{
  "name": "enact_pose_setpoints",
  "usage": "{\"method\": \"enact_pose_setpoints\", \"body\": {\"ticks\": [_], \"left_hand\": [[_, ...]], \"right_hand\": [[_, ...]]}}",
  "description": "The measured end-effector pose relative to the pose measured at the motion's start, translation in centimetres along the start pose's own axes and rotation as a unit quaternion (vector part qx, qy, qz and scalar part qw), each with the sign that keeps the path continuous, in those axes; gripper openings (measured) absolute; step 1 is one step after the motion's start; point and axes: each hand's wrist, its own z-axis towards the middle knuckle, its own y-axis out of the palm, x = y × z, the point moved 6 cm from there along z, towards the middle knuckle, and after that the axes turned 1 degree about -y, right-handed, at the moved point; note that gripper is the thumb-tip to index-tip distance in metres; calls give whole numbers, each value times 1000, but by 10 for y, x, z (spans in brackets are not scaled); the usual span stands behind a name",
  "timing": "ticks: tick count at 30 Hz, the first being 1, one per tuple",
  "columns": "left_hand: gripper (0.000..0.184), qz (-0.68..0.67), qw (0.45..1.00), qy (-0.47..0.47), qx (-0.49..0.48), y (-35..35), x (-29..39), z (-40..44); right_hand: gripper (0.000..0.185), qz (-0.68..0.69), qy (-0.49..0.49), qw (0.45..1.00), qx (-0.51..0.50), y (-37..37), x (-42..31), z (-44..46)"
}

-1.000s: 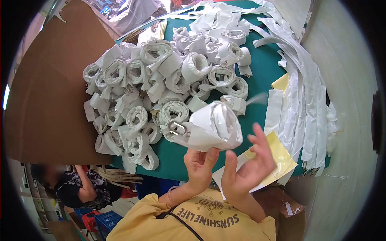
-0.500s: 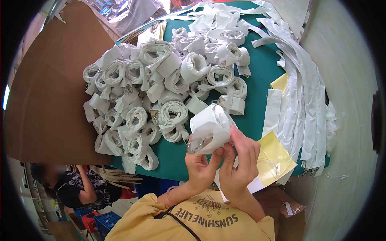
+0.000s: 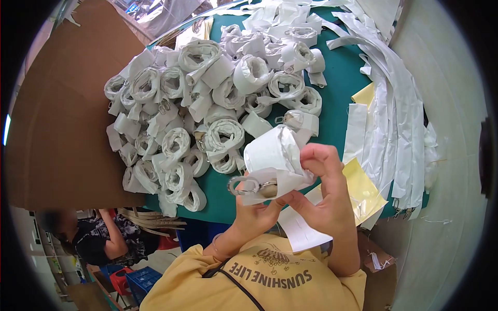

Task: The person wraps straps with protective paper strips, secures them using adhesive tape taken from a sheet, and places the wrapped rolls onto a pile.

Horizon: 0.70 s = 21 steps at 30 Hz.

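Note:
A white paper-wrapped roll (image 3: 272, 153) with a metal buckle at its lower left end is held up above the green table (image 3: 332, 122). My left hand (image 3: 254, 212) grips it from below, near the buckle. My right hand (image 3: 327, 181) is closed on the loose wrapping at the roll's right side, fingers bent. Left of and beyond the hands lies a pile of similar white rolls (image 3: 224, 136), several with metal buckles showing.
Long white wrapped strips (image 3: 386, 129) lie along the table's right side. A yellow sheet (image 3: 363, 192) and a white sheet (image 3: 303, 230) are beside my right hand. Brown cardboard (image 3: 72, 114) stands at the left. Another person (image 3: 106, 238) is at the lower left.
My right hand, open and apart from the roll a second ago, has come to its right side and taken hold of the wrapping. The buckle end has turned more toward the camera.

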Motion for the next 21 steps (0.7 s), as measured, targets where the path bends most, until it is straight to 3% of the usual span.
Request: {"method": "enact_pose_setpoints", "body": {"ticks": [4, 6, 7, 9, 10, 11, 14, 16, 17, 19, 21], "left_hand": [[33, -24, 1000, 7, 6, 6, 18, 20], [18, -7, 993, -117, -34, 9, 10, 20], [18, -10, 992, -119, -35, 5, 9, 21], [23, 4, 968, -101, -229, 7, 12, 18], [36, -33, 934, -106, -339, 1, 23, 18], [32, 10, 963, -23, -269, -22, 29, 29], [38, 95, 981, 162, -55, -34, 67, 88], [49, 33, 964, -43, -260, -7, 39, 108], [59, -21, 909, -169, -381, 9, 30, 111], [69, 83, 786, -262, -553, 29, 16, 102], [65, 106, 788, -267, -544, 35, 15, 99]], "right_hand": [[57, 38, 26, 999, -12, -9, 15, 3], [56, 4, 43, 998, -37, -19, 19, 6], [55, -29, 55, 996, -60, -23, 22, 10], [55, 45, 106, 989, -89, -31, 26, 19], [55, 141, 157, 971, -116, -33, 34, 20], [55, 234, 206, 940, -138, -35, 41, 21], [56, 205, 217, 923, -242, -37, 38, 33], [54, 185, 228, 907, -302, -35, 27, 41], [54, 173, 224, 909, -305, -36, 22, 46], [52, 115, 221, 914, -321, -40, 17, 54], [53, 111, 247, 911, -311, -45, 20, 57]]}}
